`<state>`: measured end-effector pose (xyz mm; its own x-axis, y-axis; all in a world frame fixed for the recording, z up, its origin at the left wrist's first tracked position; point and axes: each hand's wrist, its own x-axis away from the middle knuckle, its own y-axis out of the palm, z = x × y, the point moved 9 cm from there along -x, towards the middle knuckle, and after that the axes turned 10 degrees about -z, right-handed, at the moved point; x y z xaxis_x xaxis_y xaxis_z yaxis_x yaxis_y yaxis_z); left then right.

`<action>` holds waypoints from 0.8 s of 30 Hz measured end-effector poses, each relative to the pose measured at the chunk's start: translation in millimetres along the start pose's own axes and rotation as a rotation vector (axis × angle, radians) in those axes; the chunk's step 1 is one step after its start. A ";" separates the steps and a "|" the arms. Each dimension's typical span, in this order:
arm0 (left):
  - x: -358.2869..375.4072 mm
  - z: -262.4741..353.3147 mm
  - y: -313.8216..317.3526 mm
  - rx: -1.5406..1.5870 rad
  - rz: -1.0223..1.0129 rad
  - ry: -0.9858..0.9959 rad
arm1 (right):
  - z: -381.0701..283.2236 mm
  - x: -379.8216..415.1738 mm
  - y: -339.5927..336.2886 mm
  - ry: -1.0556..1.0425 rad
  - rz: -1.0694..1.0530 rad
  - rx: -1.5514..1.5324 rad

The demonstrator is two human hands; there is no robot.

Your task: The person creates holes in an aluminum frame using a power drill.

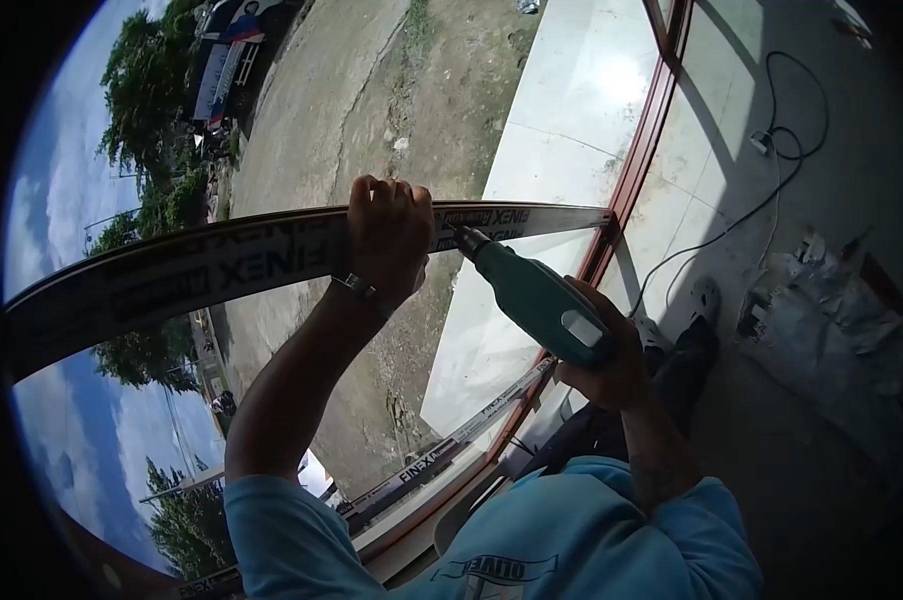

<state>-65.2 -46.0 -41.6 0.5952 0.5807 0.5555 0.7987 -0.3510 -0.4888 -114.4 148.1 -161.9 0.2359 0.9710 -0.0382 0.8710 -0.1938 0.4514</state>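
My left hand is wrapped over the top edge of a long frame bar printed with FINEX lettering. My right hand grips a green power drill, its body slanting up and to the left. The drill's black chuck points at the bar's face, just right of my left hand. Whether the bit touches the bar is too small to tell.
A second FINEX bar runs low by my body. A reddish-brown frame crosses the tiled floor. On the right lie a black cable and crumpled plastic sheeting. Rough concrete ground, a parked vehicle and trees lie beyond.
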 end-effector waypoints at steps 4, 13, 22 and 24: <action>-0.6 1.8 -1.2 -0.016 0.055 0.009 | -7.6 1.2 6.3 -0.020 0.012 0.062; 0.4 1.2 -4.1 -0.001 0.012 0.023 | -1.6 20.9 66.3 -0.262 0.222 0.344; 0.8 2.1 -2.4 0.007 0.065 0.029 | 4.8 49.5 40.4 -0.169 0.126 0.220; 1.7 0.4 -1.5 0.017 0.074 0.014 | -3.1 72.4 6.6 -0.136 0.102 0.173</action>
<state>-65.5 -44.2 -40.2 0.6539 0.5430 0.5269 0.7508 -0.3798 -0.5404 -92.8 217.6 -158.9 0.3722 0.9197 -0.1253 0.8978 -0.3225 0.2997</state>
